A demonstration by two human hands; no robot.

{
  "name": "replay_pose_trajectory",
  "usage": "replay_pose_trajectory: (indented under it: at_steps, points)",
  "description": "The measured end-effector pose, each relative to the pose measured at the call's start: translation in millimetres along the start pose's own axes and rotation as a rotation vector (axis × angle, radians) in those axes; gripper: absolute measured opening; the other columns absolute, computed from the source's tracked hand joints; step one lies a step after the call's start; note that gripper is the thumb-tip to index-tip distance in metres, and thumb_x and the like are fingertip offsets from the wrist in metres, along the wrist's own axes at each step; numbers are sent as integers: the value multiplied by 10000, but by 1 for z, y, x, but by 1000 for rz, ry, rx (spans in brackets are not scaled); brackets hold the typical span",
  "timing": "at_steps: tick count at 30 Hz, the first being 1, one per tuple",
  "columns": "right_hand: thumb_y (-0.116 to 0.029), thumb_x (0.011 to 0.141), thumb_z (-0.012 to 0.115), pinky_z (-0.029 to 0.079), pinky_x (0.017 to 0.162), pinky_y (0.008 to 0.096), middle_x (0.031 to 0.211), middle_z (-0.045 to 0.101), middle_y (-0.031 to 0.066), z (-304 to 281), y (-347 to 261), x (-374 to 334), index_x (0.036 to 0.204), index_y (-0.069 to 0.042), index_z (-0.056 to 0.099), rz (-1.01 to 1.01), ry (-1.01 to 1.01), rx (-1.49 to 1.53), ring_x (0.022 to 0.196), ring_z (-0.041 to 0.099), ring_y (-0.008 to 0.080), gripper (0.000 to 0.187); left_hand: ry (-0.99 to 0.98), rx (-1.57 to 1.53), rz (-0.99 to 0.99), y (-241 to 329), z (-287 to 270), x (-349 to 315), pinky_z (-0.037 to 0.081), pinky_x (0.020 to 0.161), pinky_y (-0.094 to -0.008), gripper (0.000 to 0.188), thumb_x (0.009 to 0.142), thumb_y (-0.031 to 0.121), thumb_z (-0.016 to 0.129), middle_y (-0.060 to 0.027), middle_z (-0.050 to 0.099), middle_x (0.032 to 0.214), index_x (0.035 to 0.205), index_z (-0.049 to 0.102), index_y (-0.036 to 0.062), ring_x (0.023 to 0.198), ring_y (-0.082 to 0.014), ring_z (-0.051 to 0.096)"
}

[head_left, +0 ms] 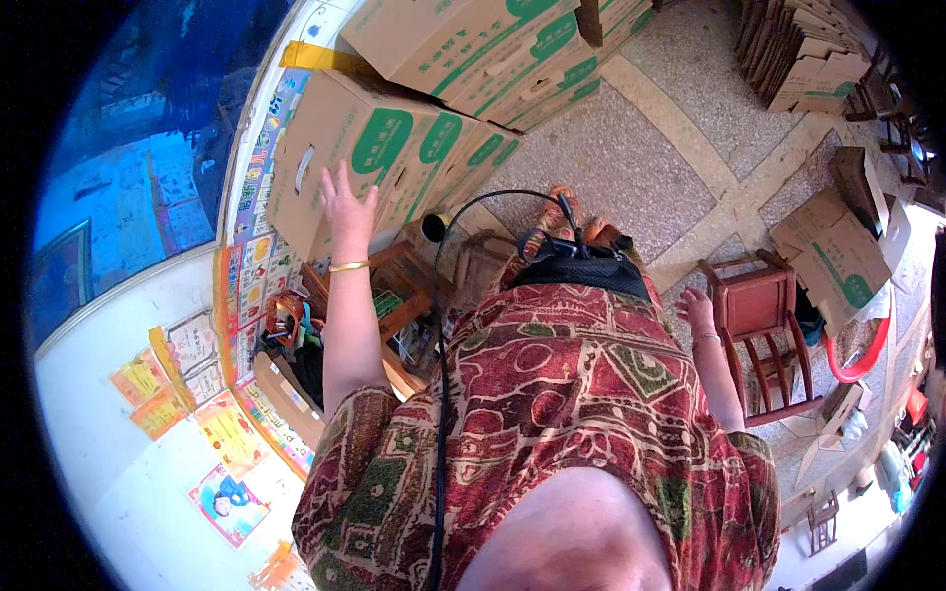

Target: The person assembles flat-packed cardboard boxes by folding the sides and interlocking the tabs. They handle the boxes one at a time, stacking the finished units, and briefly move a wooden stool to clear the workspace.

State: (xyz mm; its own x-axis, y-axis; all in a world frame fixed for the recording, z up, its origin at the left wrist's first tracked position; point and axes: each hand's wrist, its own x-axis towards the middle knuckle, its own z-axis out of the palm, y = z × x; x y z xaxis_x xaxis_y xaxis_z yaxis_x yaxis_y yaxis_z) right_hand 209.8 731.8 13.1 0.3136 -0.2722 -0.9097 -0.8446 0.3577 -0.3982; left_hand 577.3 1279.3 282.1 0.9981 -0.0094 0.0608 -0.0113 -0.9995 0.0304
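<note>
Left hand [345, 209], fingers spread, flat against near cardboard box [340, 158] stacked at left; right hand [698, 310] open, empty, well apart beside red chair [759, 305]

A speckled stone floor [631, 167] with pale strips carries stacked cardboard boxes [414, 128] with green marks, a red wooden chair [764, 330], an open box [838, 251], flattened cartons [803, 49] and a low wooden stool [409, 286].

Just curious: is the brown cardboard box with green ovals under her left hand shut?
Shut: the brown cardboard box shows unbroken sides, no raised flaps.
</note>
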Motion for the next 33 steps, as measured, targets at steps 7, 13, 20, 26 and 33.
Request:
replay_pose_trajectory:
  at_steps: [7,13,20,26,33]
  points:
    - [-198,922,567,524,566,305,1025,644,62,6,2,-12,1269,-70,542,24,63,-2,733,652,160,371,-79,149,5,-37,3,44,273,1137,-452,914,713,272,803,-198,238,1524,1455,309,71,1399,-351,257]
    - [-203,919,560,521,562,317,987,637,68,5,-2,0,1301,-61,514,31,67,16,708,645,170,410,-34,103,10,-49,15,56,278,1129,-450,904,716,199,799,-188,246,1526,1471,305,142,1382,-362,291]
    - [-185,926,578,526,546,351,1034,648,86,44,-29,31,1283,-90,520,44,-10,47,738,669,218,374,-40,-25,67,-60,15,52,323,1102,-455,857,722,74,770,-178,280,1511,1460,347,185,1361,-389,307]
    - [-191,921,564,541,609,349,1028,660,95,92,-77,23,1275,-52,542,-85,-11,-99,801,679,231,381,-92,-19,46,-52,7,49,316,1104,-473,858,736,55,756,-189,251,1520,1467,320,162,1367,-403,288]
    - [-171,901,569,549,608,340,1028,658,92,96,-89,5,1262,-24,556,-87,37,-86,791,676,204,390,-69,-10,-31,-42,6,57,250,1121,-538,810,783,205,738,-247,179,1528,1465,310,122,1376,-436,255]
